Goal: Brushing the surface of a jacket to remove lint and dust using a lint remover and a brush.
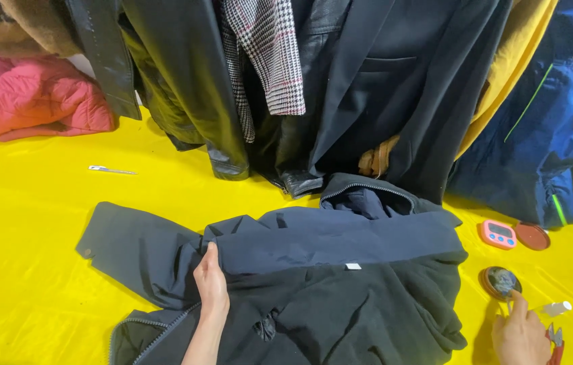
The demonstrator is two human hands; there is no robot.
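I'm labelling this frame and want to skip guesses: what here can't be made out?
Head view, the only one:
- Right hand: cut by the bottom edge; whether its fingertip touches the round tin is unclear.
- Red-handled tool: mostly cut off and behind that hand.
- Left hand: its fingers are hidden in the navy jacket fold, so its grip is unclear.
- Pink timer: display too small to read.
- Thin metal tool: too small to identify.

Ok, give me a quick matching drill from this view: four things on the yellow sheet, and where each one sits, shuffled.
Things:
1. dark navy jacket
2. pink digital timer
3. small silver tool
4. round open tin

Places:
A. by the right hand, near its fingers
B. far left, alone on the yellow sheet
C. under the left hand
D. right side, beside a brown round lid

Pairs: 1-C, 2-D, 3-B, 4-A
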